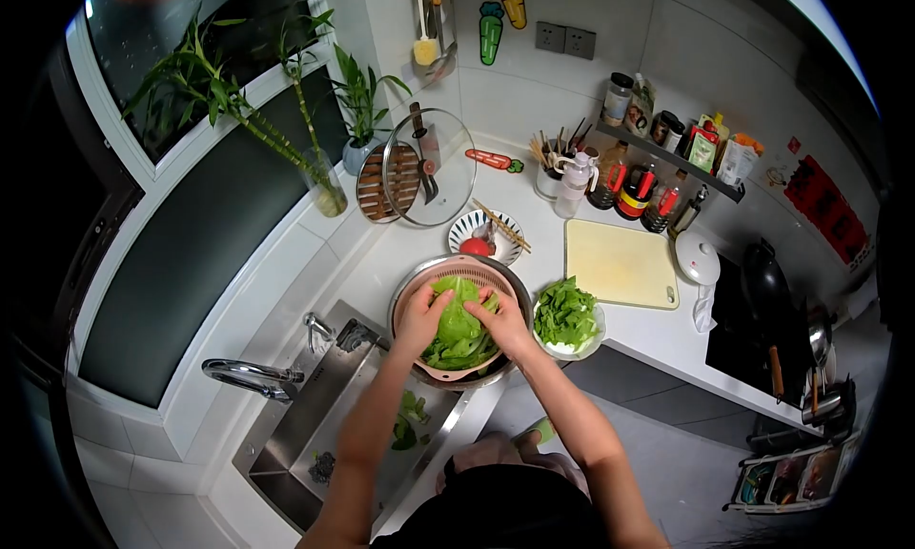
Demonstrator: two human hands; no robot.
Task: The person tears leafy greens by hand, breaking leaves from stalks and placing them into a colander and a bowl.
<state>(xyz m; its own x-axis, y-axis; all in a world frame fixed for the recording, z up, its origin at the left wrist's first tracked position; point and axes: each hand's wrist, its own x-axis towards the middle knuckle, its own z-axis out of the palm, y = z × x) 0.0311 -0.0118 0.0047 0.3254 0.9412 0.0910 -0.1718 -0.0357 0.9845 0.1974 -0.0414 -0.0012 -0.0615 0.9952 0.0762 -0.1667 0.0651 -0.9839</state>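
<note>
Between my two hands is a light green lettuce leaf (457, 306). My left hand (420, 318) grips its left side, fingers closed. On the other side my right hand (503, 322) pinches the leaf's right edge. Both hands are over a pink colander (408, 292) with more green leaves (457, 351) in it. The colander sits inside a metal bowl (522, 292) at the counter's edge. To the right, a clear bowl (598, 337) holds torn lettuce (566, 315).
A sink (315, 425) with leaf scraps (408, 420) and a faucet (250, 370) lies at the lower left. Behind the colander stands a striped plate (459, 227) with a tomato (475, 248) and chopsticks (502, 227). A cutting board (620, 263) lies right, before the black stove (739, 344).
</note>
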